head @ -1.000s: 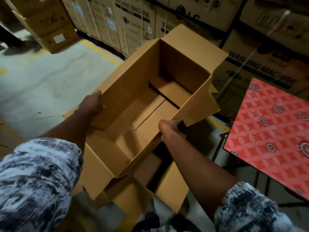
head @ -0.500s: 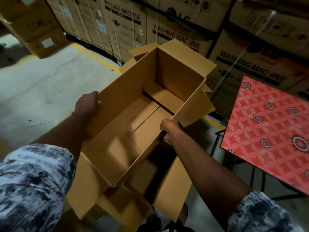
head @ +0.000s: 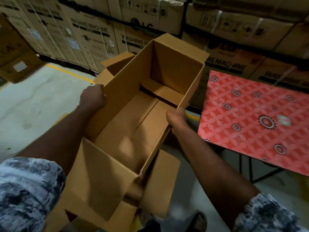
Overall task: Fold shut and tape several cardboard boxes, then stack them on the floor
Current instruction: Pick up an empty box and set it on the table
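A long brown cardboard box point(head: 130, 124) is held in the air in front of me, its top open and all top flaps spread outward. Inside, the bottom flaps lie folded flat with a seam down the middle. My left hand point(head: 92, 97) grips the top edge of the left long wall, fingers curled over it. My right hand point(head: 176, 118) grips the top edge of the right long wall, fingers hidden outside the box. The near end flap hangs down toward my legs.
A table with a red patterned cloth point(head: 254, 121) stands close on the right on black legs. Stacked washing-machine cartons point(head: 93, 39) form a wall behind the box. More cartons point(head: 15, 57) sit at the far left. Grey concrete floor point(head: 38, 101) with a yellow line lies left.
The box has swung so its far end points more straight ahead and sits closer to the red-clothed table. Both hands kept their grip on the long walls.
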Tool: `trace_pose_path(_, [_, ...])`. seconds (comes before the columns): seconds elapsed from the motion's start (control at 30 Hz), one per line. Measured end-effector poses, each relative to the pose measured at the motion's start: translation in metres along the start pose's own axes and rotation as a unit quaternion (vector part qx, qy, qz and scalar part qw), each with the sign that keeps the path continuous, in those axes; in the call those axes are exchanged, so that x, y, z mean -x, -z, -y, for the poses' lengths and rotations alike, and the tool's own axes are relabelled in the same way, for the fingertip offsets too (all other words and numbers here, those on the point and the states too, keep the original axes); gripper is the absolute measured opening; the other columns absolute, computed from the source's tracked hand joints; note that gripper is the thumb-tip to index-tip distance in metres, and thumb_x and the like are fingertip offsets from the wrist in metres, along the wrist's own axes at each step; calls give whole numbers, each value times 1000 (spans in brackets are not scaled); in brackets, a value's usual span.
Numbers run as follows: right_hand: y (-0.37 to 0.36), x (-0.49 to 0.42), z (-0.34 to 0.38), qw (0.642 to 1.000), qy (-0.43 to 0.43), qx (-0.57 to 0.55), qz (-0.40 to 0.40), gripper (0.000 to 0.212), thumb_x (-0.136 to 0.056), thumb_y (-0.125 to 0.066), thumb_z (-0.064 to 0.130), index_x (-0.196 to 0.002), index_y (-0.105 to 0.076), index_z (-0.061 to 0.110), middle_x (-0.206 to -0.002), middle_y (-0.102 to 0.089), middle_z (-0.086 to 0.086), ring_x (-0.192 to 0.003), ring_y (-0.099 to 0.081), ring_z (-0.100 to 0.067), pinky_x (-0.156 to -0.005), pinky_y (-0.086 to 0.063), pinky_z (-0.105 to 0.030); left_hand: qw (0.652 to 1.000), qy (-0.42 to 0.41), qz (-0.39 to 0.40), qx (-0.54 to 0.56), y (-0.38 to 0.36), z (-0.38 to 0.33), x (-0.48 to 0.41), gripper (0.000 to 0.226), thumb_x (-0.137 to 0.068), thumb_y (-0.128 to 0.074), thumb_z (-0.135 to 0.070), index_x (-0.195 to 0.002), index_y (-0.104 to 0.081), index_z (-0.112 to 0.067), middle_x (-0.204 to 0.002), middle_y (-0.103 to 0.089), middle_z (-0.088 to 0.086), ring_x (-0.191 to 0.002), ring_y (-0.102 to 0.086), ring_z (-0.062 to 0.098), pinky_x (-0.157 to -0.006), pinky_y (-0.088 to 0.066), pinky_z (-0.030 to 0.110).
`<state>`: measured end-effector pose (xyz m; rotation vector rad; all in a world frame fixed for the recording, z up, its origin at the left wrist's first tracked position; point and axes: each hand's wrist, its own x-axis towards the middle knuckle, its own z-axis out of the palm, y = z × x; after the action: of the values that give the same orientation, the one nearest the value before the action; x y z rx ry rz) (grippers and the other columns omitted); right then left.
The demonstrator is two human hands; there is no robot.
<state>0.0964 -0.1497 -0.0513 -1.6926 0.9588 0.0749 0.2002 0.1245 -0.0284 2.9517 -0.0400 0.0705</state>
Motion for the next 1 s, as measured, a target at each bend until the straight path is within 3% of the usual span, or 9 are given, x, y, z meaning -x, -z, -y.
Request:
trace_pose_path(0.17, [78, -27, -1, 995, 57, 29, -71, 51, -95, -57, 11, -144, -42, 11, -132, -57, -10, -117, -59, -31, -86, -51, -32, 1000, -10, 11, 9, -6, -92, 3, 22, -97, -59, -18, -115, -62, -6, -87, -56, 8, -78, -54, 26, -67, -42, 39])
trace_pose_path(0.23, [114, -41, -7, 993, 72, 24, -92, 50, -90, -59, 9, -138, -45, 11, -130, -58, -11, -119, -59, -33, -91, -51, -33, 1000, -18, 19, 12, -11, -133, 6, 19, -97, -59, -18, -113, -61, -7, -88, -56, 8, -79, -54, 25, -66, -42, 39])
trace_pose_path(0.3, [153, -56, -17, 991, 72, 6, -111, 49, -86, -60, 9, -134, -49, 12, -127, -61, -13, -116, -61, -36, -96, -54, -41, 999, -25, 31, 11, -17, -177, 13, 18, -98, -59, -18, -113, -60, -8, -92, -58, 10, -84, -58, 28, -68, -47, 41])
trace_pose_path(0.47, [261, -98, -50, 987, 73, -35, -135, 46, -82, -59, 6, -127, -54, 16, -117, -65, -11, -106, -64, -34, -91, -57, -45, 997, -52, 62, 6, -44, -290, 31, 23, -98, -57, -20, -118, -59, -8, -110, -63, 16, -100, -62, 34, -83, -57, 46])
trace_pose_path(0.63, [364, -141, -89, 978, 91, -96, -161, 42, -80, -60, 5, -120, -62, 21, -105, -70, -2, -96, -67, -26, -84, -58, -35, 993, -77, 91, 19, -77, -400, 54, 20, -98, -55, -16, -115, -60, -9, -111, -64, 18, -101, -63, 37, -81, -56, 46])
trace_pose_path(0.8, [442, -167, -121, 970, 114, -127, -175, 42, -81, -65, 11, -116, -63, 32, -102, -71, 3, -93, -69, -22, -84, -60, -40, 988, -90, 116, 36, -104, -481, 78, 24, -98, -51, -14, -119, -58, -7, -116, -63, 20, -105, -61, 39, -78, -51, 43])
trace_pose_path(0.87, [471, -177, -130, 967, 120, -134, -179, 43, -85, -65, 10, -120, -62, 35, -101, -69, 8, -94, -67, -19, -87, -60, -39, 985, -101, 133, 35, -110, -510, 87, 25, -99, -51, -14, -121, -56, -4, -119, -62, 23, -108, -60, 41, -76, -48, 42])
trace_pose_path(1.0, [508, -204, -137, 966, 136, -117, -187, 56, -89, -65, 10, -140, -54, 32, -124, -66, 7, -110, -64, -17, -96, -57, -36, 977, -131, 153, 69, -119, -539, 92, 32, -99, -55, -17, -127, -54, -4, -120, -63, 21, -106, -62, 37, -78, -51, 40])
